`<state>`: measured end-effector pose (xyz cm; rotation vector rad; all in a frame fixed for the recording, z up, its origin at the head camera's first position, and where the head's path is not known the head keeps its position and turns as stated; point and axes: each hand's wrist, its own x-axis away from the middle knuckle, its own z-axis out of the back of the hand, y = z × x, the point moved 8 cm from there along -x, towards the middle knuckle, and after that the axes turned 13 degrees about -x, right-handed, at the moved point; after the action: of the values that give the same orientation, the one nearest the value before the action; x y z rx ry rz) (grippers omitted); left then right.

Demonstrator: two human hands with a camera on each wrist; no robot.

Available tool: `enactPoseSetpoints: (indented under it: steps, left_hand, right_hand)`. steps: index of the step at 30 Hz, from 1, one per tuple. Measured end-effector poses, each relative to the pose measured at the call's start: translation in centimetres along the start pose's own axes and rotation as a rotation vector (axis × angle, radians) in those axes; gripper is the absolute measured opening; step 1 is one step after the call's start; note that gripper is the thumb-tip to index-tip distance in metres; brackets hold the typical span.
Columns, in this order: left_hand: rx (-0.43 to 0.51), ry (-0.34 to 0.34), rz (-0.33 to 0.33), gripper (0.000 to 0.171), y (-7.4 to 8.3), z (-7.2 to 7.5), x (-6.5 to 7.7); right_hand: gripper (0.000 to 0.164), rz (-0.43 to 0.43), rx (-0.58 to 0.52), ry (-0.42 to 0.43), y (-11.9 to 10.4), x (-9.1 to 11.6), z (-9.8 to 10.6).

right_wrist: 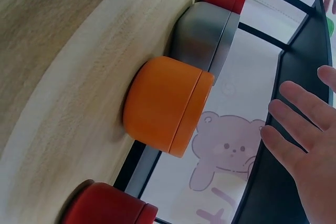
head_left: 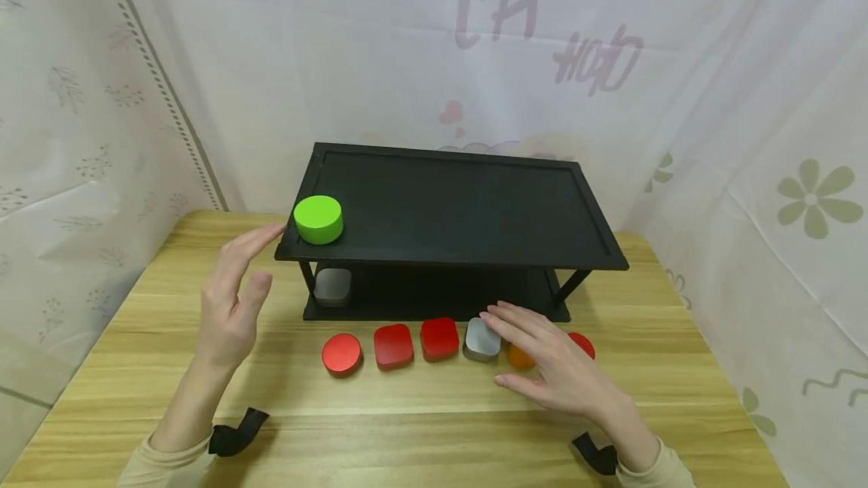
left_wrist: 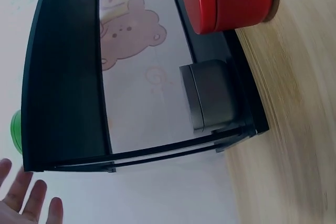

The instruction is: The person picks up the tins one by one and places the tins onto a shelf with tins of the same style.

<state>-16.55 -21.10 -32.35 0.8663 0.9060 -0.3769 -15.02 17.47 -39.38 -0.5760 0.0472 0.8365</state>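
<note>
My left hand [head_left: 233, 300] hovers by the left edge of a black two-tier shelf [head_left: 461, 209], fingers extended and holding nothing. Close to those fingertips, a round green tin [head_left: 319, 220] sits on the top tier's left end. Below it, a grey square tin [left_wrist: 212, 98] stands on the lower tier. With loosely extended fingers, my right hand [head_left: 552, 356] is above the front row, partly covering an orange tin [right_wrist: 163, 106] and a round red tin [head_left: 583, 343]. Its fingertips overlap a silver square tin [head_left: 482, 340] in the head view; the right wrist view shows them apart from it.
Left of the silver tin, the row holds two square red tins, one [head_left: 439, 339] beside another [head_left: 393, 346], then a round red tin [head_left: 342, 355]. All stand on the wooden table [head_left: 407, 443] before the shelf. A printed curtain [head_left: 380, 44] hangs behind and at both sides.
</note>
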Motion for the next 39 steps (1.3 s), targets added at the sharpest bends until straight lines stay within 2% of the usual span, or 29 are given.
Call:
enactPoseSetpoints:
  steps: [6,13,17,20,23,26,29,34,39]
  left_hand:
    - [-0.036,-0.045,0.183,0.039,-1.9,-0.5,0.2]
    - [0.002,-0.110,0.350,0.041,-3.3,-1.2,0.3]
    - [0.036,-0.192,0.491,0.042,-4.3,-1.7,0.8]
    - [0.081,-0.272,0.563,0.044,-4.9,-2.2,1.1]
    - [0.174,-0.329,0.607,0.047,-5.4,-2.6,1.2]
    - [0.294,-0.349,0.644,0.049,-5.8,-2.8,1.4]
    - [0.375,-0.362,0.664,0.048,-6.0,-3.0,1.5]
    - [0.434,-0.380,0.676,0.044,-6.1,-3.3,1.6]
    - [0.474,-0.383,0.680,0.038,-6.2,-3.7,1.7]
  right_hand:
    - [0.080,-0.028,-0.002,0.025,0.6,0.4,0.2]
    - [0.084,-0.081,0.011,0.059,1.9,1.6,0.9]
    - [0.082,-0.098,0.003,0.067,2.6,2.4,1.4]
    - [0.081,-0.117,-0.016,0.079,3.2,2.9,1.9]
    - [0.083,-0.150,-0.028,0.095,3.8,3.6,2.4]
    - [0.084,-0.194,-0.027,0.108,4.5,4.3,3.0]
    - [0.084,-0.232,0.002,0.116,5.1,4.9,3.3]
    - [0.083,-0.284,0.042,0.128,6.0,5.7,3.6]
    - [0.079,-0.346,-0.002,0.147,6.9,6.6,3.6]
